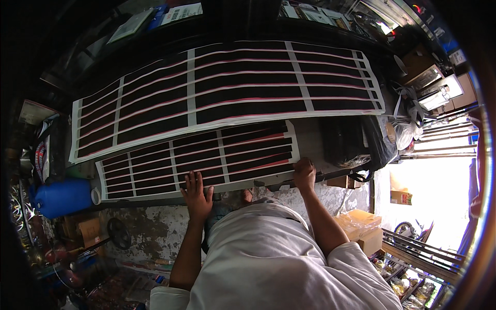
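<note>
A long white sheet with rows of black panels and thin red lines (pixel 174 164) lies along the near side of the table. My left hand (pixel 198 196) rests on its near edge, fingers spread and holding nothing. At the sheet's right end my right hand (pixel 305 174) is closed, by the near corner. Whether it pinches the sheet or holds something small is hidden by the fingers. Behind lies a larger stack of similar white sheets with black panels (pixel 191 88), whose near edge lies over or close against the smaller sheet.
A blue plastic container (pixel 64 198) stands beyond the table's left end. On the right are a black wrapped bundle (pixel 356 142) and clear plastic bags (pixel 406 132). Cardboard boxes (pixel 361 227) sit low at the right. The table's near edge (pixel 268 181) runs just in front of my body.
</note>
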Available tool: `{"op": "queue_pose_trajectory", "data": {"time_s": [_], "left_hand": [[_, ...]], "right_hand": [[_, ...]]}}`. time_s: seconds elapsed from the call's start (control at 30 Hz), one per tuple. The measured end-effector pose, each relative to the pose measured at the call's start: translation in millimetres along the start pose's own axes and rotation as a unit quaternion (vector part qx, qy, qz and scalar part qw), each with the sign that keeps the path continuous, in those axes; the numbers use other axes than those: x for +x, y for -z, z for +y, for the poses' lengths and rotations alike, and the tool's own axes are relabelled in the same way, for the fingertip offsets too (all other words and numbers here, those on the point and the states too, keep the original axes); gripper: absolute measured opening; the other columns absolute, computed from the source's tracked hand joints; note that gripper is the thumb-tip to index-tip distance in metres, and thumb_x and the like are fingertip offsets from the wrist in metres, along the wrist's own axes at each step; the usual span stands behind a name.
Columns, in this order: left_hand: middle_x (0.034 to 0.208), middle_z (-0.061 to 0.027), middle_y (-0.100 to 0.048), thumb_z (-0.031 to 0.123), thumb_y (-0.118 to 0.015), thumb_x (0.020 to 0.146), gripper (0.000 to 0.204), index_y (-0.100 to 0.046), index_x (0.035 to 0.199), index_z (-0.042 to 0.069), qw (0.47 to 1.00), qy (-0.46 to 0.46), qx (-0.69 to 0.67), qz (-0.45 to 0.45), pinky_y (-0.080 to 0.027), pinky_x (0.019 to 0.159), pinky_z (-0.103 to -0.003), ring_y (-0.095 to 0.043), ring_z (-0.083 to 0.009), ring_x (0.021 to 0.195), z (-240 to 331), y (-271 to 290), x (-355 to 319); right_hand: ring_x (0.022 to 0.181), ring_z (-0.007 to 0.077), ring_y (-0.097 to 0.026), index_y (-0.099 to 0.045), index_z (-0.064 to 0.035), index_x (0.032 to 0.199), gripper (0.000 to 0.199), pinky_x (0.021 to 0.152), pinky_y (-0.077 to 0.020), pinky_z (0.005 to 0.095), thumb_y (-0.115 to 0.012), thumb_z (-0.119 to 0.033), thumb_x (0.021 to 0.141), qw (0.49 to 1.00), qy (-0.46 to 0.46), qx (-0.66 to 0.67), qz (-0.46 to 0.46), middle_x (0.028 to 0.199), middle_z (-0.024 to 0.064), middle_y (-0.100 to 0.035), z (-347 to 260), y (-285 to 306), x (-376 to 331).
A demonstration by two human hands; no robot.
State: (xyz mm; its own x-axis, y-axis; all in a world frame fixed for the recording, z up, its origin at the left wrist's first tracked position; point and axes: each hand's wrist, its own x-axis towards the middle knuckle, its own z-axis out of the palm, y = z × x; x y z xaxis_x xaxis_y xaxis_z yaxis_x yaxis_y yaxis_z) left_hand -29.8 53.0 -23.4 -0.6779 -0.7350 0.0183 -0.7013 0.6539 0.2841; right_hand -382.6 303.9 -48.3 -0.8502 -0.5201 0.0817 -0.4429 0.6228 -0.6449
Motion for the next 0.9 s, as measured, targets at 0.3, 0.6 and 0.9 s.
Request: {"op": "queue_pose_trajectory", "data": {"time_s": [0.3, 0.6, 0.9], "left_hand": [[0.169, -0.0182, -0.038, 0.023, -0.067, 0.104, 0.049, -0.058, 0.151, 0.013, 0.986, -0.149, -0.071, -0.017, -0.024, 0.123, -0.074, -0.03, -0.0393, 0.162, 42.4, 12.9, 24.1], [0.175, -0.0171, -0.028, 0.017, -0.069, 0.103, 0.039, -0.069, 0.141, 0.015, 0.972, -0.217, -0.08, -0.044, -0.023, 0.126, -0.072, -0.028, -0.0376, 0.163, 77.1, -0.5, 44.6], [0.175, -0.0187, -0.028, 0.013, -0.069, 0.101, 0.037, -0.072, 0.137, 0.016, 0.971, -0.218, -0.081, -0.049, -0.023, 0.126, -0.073, -0.027, -0.0378, 0.163, 82.1, -2.7, 46.3]], "right_hand": [[0.109, 0.044, -0.064, -0.067, -0.0057, 0.11, 0.031, 0.093, -0.052, 0.0532, -0.071, 0.006, 0.082, 0.996, 0.085, 0.018, -0.002, 0.108, 0.0196, -0.066, -21.0, 24.1, 0.4], [0.113, 0.0436, -0.062, -0.069, -0.0089, 0.117, 0.037, 0.098, -0.051, 0.0528, -0.068, 0.006, 0.083, 0.994, 0.107, 0.004, -0.019, 0.113, 0.0186, -0.065, -23.9, 23.0, -2.3], [0.111, 0.0424, -0.062, -0.07, -0.0105, 0.118, 0.042, 0.098, -0.0506, 0.0524, -0.065, 0.009, 0.08, 0.992, 0.123, 0.005, -0.028, 0.112, 0.0171, -0.064, -25.3, 26.8, -2.8]]}}
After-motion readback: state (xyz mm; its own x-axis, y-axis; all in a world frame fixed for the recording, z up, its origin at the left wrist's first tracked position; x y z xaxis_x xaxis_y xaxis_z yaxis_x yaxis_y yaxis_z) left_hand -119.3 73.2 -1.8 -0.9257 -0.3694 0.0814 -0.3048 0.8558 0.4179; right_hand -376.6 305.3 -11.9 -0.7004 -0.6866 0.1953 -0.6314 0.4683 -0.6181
